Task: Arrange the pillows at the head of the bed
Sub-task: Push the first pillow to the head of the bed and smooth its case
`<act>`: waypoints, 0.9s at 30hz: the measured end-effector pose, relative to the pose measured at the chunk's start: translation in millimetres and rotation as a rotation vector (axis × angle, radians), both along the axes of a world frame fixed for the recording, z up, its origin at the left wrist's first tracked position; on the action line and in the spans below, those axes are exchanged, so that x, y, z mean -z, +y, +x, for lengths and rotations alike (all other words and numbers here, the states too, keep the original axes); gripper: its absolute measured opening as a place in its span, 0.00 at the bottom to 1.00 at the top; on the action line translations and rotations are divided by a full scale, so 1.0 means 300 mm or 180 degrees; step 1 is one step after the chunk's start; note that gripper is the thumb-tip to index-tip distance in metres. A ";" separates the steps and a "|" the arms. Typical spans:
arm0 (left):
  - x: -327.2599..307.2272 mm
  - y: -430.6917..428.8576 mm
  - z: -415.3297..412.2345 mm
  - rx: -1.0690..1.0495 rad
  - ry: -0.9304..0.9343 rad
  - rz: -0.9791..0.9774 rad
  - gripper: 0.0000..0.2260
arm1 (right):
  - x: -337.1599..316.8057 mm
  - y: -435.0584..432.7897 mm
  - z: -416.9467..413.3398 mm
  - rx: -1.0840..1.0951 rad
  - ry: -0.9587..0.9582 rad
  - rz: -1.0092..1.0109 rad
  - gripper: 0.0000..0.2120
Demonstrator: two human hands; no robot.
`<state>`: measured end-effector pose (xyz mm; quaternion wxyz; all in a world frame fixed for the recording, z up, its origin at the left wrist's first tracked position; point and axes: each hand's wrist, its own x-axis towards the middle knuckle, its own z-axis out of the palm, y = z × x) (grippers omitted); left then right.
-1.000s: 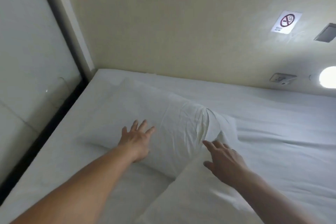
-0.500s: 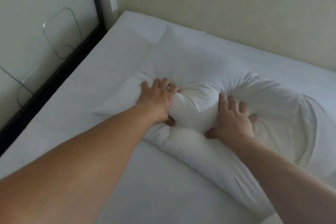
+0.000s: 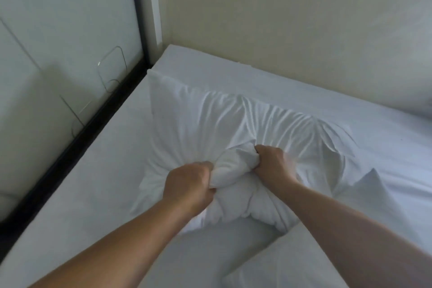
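Observation:
A white pillow (image 3: 198,121) lies on the white bed (image 3: 98,184) near the far left corner, its far edge close to the beige wall. My left hand (image 3: 189,184) and my right hand (image 3: 273,163) are both fisted into its near edge, bunching the cover into a lump between them. Creases fan out from the grip across the pillow. A second white pillow (image 3: 289,262) lies at the bottom of the view, partly under my right forearm, with one corner (image 3: 369,184) poking up to the right.
A beige wall (image 3: 292,18) runs along the bed's far side. On the left stands a glossy white panel (image 3: 58,42) with a black frame strip (image 3: 70,152) along the mattress edge. Bare sheet stretches to the right of the pillow.
Both hands have gone from pressing on the pillow to closing tight fists in its near edge. The pillow now sits nearer the left corner, with its cover pulled into creases.

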<state>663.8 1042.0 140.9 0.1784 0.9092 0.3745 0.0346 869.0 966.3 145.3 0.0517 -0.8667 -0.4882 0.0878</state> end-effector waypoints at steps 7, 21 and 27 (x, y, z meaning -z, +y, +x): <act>-0.229 0.050 -0.157 -0.0416 -0.0540 -0.2262 0.15 | -0.379 0.196 -0.073 -0.1468 -0.1154 -0.0491 0.09; -0.079 0.087 -0.200 -0.1426 -0.1388 -0.2695 0.15 | -0.135 0.094 -0.050 0.1666 0.0464 0.0327 0.34; 0.028 0.174 -0.216 -0.1664 -0.0387 -0.2591 0.50 | 0.076 -0.060 -0.040 0.2905 0.1563 0.0160 0.61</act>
